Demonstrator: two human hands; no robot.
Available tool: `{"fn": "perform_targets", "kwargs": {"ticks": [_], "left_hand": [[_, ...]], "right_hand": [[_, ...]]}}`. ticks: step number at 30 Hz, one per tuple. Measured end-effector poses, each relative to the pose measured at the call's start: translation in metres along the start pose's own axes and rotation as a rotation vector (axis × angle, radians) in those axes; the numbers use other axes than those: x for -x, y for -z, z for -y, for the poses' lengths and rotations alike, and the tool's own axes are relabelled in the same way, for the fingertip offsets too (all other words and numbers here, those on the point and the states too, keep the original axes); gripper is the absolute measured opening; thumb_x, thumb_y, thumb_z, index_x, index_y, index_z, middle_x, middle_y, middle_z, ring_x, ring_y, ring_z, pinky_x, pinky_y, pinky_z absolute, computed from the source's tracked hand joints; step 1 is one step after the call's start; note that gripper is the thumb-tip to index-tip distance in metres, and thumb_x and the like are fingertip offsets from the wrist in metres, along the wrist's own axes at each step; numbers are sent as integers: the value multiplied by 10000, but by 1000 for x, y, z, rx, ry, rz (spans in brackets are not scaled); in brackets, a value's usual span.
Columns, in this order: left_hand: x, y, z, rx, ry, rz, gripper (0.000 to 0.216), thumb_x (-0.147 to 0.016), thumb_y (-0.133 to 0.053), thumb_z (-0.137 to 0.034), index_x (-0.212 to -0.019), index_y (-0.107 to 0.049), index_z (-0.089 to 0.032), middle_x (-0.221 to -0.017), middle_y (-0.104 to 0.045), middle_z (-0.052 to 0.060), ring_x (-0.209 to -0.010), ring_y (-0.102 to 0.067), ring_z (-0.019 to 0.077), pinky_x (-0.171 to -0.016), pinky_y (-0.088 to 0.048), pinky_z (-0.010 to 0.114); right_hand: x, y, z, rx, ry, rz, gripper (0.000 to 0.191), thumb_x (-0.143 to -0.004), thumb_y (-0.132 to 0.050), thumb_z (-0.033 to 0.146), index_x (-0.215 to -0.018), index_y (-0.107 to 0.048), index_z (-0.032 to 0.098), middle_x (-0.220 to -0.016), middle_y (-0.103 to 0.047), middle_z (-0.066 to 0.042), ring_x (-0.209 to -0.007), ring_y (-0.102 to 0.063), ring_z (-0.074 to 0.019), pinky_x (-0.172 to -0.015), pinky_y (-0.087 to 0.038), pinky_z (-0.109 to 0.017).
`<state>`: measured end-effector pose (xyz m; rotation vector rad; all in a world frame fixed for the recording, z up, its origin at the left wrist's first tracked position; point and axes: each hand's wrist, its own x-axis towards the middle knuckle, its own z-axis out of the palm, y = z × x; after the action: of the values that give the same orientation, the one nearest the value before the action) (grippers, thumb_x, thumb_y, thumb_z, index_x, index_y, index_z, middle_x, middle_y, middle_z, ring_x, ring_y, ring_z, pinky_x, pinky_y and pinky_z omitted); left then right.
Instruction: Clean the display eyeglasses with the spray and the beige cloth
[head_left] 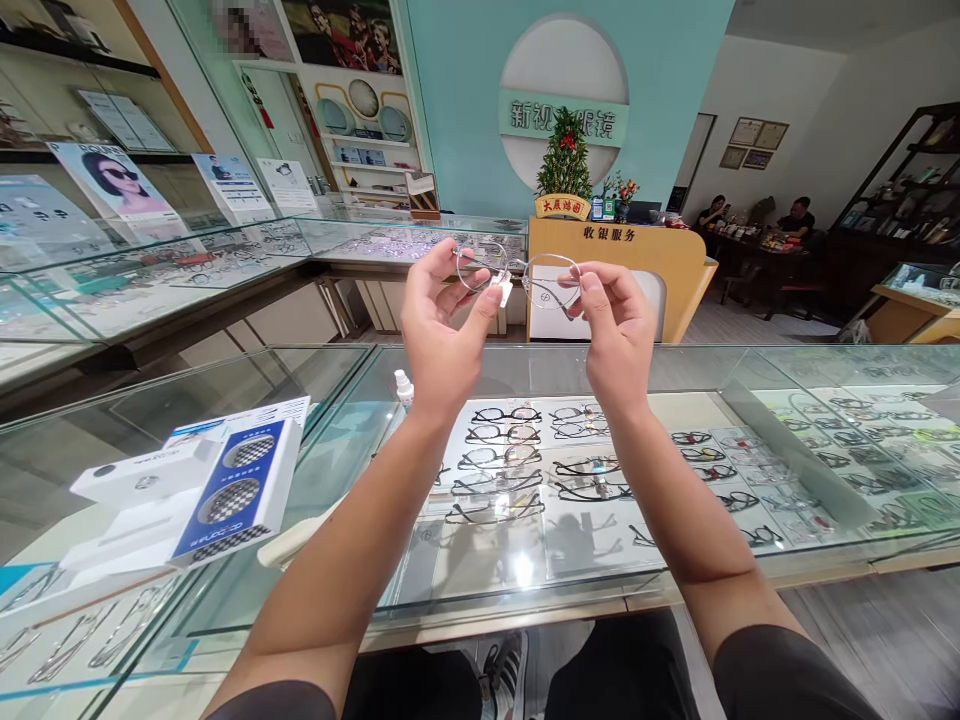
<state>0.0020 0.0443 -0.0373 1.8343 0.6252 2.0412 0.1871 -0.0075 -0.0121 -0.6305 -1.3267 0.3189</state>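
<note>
A pair of thin-rimmed eyeglasses (553,256) with clear round lenses is held up in front of me, above the glass counter. My left hand (448,335) is closed around its left side, with a small white tag (503,292) by the thumb. Pinched between the thumb and fingers of my right hand (619,330) is the right edge of the frame. One dark temple tip shows below the right lens. Beneath my hands, rows of eyeglasses (504,434) lie inside the glass display counter (525,590).
On the counter's left stand white and blue boxes (232,490). A white spray bottle (403,386) is beside my left forearm. Another glass case (150,290) runs along the left. Farther back is a wooden cashier desk (697,280), and two people (796,222) sit at a table.
</note>
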Motion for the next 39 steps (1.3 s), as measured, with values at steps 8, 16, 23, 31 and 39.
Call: {"fn": "perform_targets", "kwargs": {"ticks": [8, 16, 23, 31, 39], "left_hand": [[-7, 3, 4, 49, -3, -9, 765, -859, -904, -665, -1472, -594, -329, -1462, -687, 101, -1378, -716, 306, -1215, -600, 495], [-14, 9, -10, 12, -65, 75, 744, -824, -953, -595, -1449, -638, -343, -1444, -698, 103, -1294, -764, 314, -1135, -657, 487], [-13, 9, -35, -5, -44, 264, 733, -766, -1005, -484, -1404, -703, -291, -1429, -727, 138, -1271, -772, 355, -1069, -683, 509], [-13, 8, -38, 0, -51, 311, 728, -790, -984, -534, -1415, -703, -287, -1418, -731, 146, -1201, -797, 330, -1020, -695, 479], [-9, 5, -22, 32, 31, 209, 774, -807, -968, -523, -1461, -589, -356, -1366, -716, 92, -1146, -779, 262, -982, -672, 412]], "right_hand": [[-2, 1, -1, 15, -82, 19, 295, -1078, -610, 527, -1154, -723, 265, -1166, -795, -60, -1057, -734, -192, -957, -597, -372], [-19, 20, -4, -12, -250, 180, 237, -1016, -608, 400, -1075, -787, 256, -1161, -828, -65, -1076, -758, -219, -919, -586, -398], [-27, 37, 2, -13, -322, 465, 192, -918, -819, 442, -872, -824, 256, -1091, -858, -26, -1058, -744, -200, -967, -588, -389], [-24, 34, 4, -50, -337, 533, 270, -913, -864, 505, -886, -852, 237, -917, -838, -19, -900, -726, -170, -876, -580, -358], [-23, 28, -5, -74, -277, 401, 279, -900, -870, 525, -875, -830, 250, -910, -841, -21, -868, -732, -174, -845, -600, -372]]}}
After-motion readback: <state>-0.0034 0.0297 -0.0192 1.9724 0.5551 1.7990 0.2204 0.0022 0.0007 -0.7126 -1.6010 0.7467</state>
